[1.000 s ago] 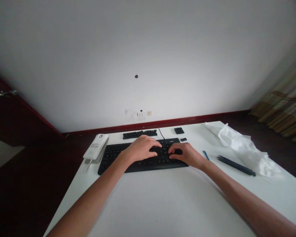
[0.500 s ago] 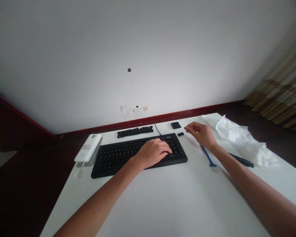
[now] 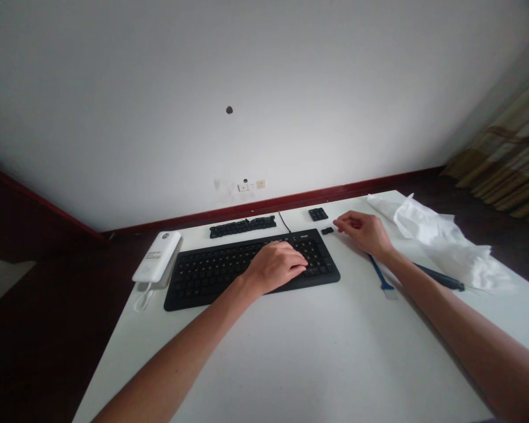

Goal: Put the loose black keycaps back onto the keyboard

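Observation:
A black keyboard (image 3: 220,267) lies on the white table. Over its right part rests my left hand (image 3: 278,265), fingers bent and pressed together with the tips at the keys; anything between them is hidden. My right hand (image 3: 365,232) is just right of a few small loose keycaps (image 3: 327,231). Its thumb and fingertips are pinched together, and whatever they hold is too small to make out. Behind the keyboard sits a long group of removed black keycaps (image 3: 242,227). A smaller block of keycaps (image 3: 318,214) lies farther right.
A white power bank (image 3: 156,257) with a short white cable stands left of the keyboard. Beneath my right forearm lie a blue brush (image 3: 382,279) and a dark-handled tool (image 3: 441,277). Crumpled white cloth or plastic (image 3: 427,229) covers the table's right side. A wall (image 3: 158,106) rises behind.
The view has tilted and shifted slightly, so the table sits a little higher in the picture. Both hands keep nearly the same places and poses; the objects have not visibly moved.

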A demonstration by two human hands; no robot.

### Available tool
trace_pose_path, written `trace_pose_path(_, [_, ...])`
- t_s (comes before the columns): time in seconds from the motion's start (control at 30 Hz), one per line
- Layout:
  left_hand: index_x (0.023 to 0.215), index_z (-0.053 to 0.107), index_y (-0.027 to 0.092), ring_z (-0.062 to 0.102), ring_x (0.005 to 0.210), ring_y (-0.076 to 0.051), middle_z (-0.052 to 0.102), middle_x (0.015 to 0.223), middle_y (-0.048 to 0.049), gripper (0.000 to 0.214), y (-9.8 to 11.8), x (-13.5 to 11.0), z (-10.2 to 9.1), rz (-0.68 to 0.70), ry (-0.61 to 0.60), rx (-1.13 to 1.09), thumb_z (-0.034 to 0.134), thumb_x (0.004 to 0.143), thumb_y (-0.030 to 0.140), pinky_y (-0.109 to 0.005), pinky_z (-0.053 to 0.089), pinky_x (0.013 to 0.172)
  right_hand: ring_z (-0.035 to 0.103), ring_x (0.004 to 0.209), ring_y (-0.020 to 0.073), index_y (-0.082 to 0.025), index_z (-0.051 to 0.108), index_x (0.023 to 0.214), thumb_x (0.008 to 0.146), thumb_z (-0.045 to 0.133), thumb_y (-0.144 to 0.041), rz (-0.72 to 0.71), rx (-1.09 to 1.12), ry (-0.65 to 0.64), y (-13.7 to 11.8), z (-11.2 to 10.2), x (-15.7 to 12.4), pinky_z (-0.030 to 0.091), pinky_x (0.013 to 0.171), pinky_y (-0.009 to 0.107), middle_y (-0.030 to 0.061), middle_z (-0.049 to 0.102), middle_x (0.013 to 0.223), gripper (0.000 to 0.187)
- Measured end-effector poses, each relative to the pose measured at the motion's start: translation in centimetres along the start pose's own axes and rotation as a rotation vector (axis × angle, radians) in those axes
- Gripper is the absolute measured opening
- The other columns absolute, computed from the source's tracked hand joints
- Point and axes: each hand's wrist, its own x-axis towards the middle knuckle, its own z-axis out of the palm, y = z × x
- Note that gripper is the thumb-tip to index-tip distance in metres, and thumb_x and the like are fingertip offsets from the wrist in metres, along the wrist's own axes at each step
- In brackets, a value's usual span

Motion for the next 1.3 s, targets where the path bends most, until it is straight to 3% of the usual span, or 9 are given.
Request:
trace_pose_path(0.53, [0.100,0.079,0.021,0.071,0.097,-0.017,0.082,0.102,-0.0007,0.013,-0.5,-0.2,1.2,-0.090,0.156,-0.221,0.066,0.099,0.024,-0.034,0.057,0.092,0.073,0.073,0.0238,-0.022,0.075,0.086,0.086,0.071,-0.060,-0.014,0.028,-0.030,-0.1,0.1,-0.1,0.054,0.071,0.035,0.0059,0.077,0.077,0.038])
trace_pose_path(1.3, [0.098,0.075,0.022,0.068,0.101,-0.019,0.079,0.104,-0.0011,0.008,-0.4,-0.4,1.2,-0.074,0.095,-0.215,0.067,0.097,0.022,-0.036,0.054,0.097,0.072,0.073,0.0227,-0.021,0.076,0.085,0.086,0.070,-0.056,-0.025,-0.014,-0.085,-0.4,0.1,-0.1,0.051,0.072,0.033,0.0052,0.077,0.077,0.036])
